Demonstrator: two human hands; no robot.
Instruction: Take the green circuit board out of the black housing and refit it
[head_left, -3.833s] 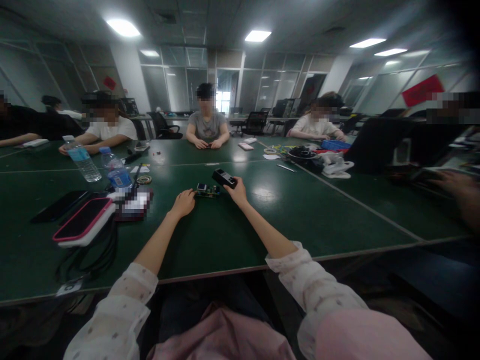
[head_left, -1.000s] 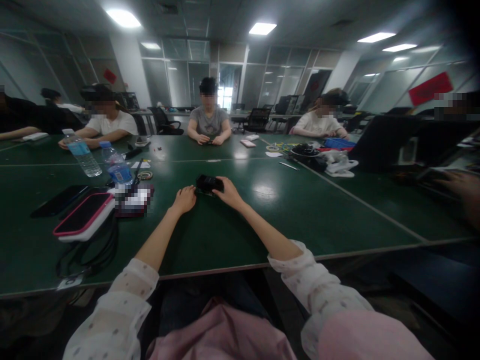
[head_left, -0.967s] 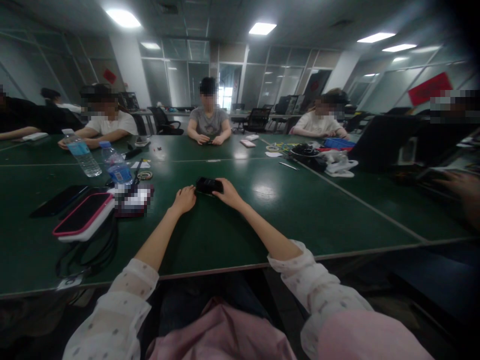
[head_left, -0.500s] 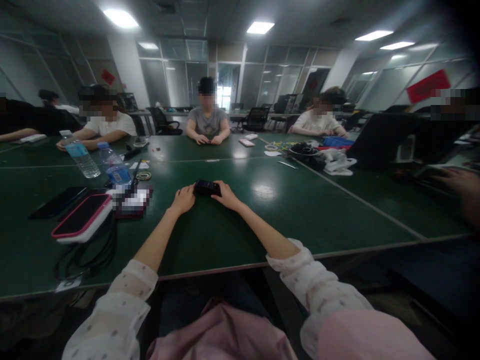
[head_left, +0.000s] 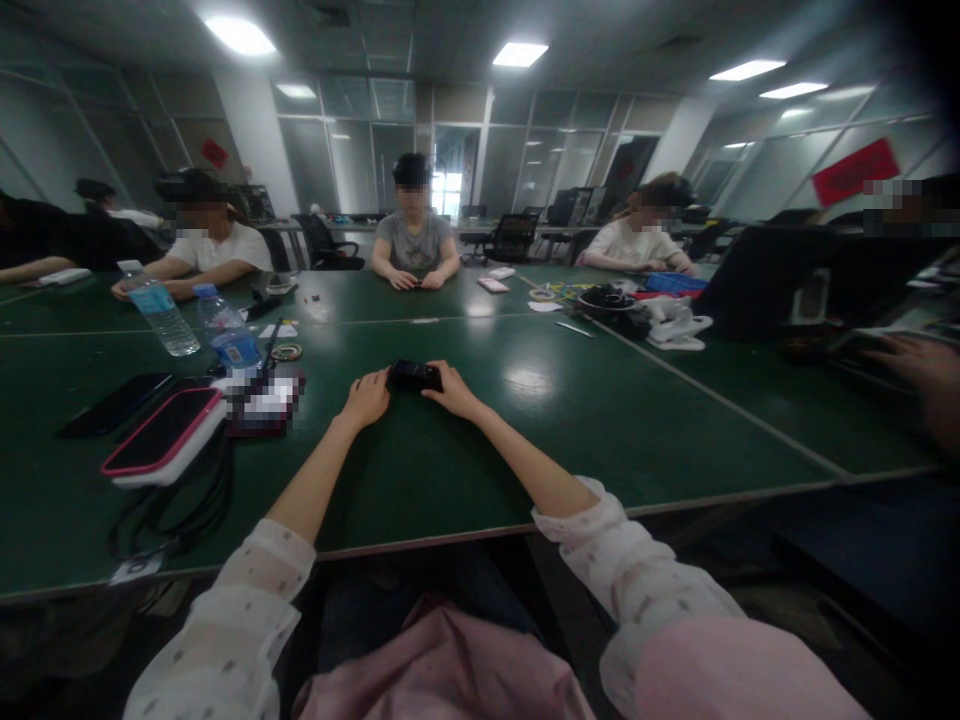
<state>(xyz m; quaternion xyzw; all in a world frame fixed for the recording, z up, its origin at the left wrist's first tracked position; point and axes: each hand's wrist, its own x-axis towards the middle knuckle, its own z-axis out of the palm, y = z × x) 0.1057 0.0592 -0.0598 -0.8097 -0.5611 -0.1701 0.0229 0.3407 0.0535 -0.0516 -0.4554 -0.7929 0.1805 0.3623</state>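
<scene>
A small black box-shaped device (head_left: pixel 415 375) lies on the green table (head_left: pixel 600 420), between my two hands. My left hand (head_left: pixel 367 398) rests at its left end, fingers bent together against that edge. At the other end my right hand (head_left: pixel 452 388) grips the device, thumb at the near side and fingers at the far side. Both forearms reach forward over the table's front edge. The undersides of the fingers are hidden.
To the left lie a pink-rimmed phone (head_left: pixel 165 430), a dark phone (head_left: pixel 116 405), black cables (head_left: pixel 176 500) and two water bottles (head_left: pixel 229 330). Headphones (head_left: pixel 606 298) and a white object (head_left: pixel 679 330) sit at the right. Several people sit around the table.
</scene>
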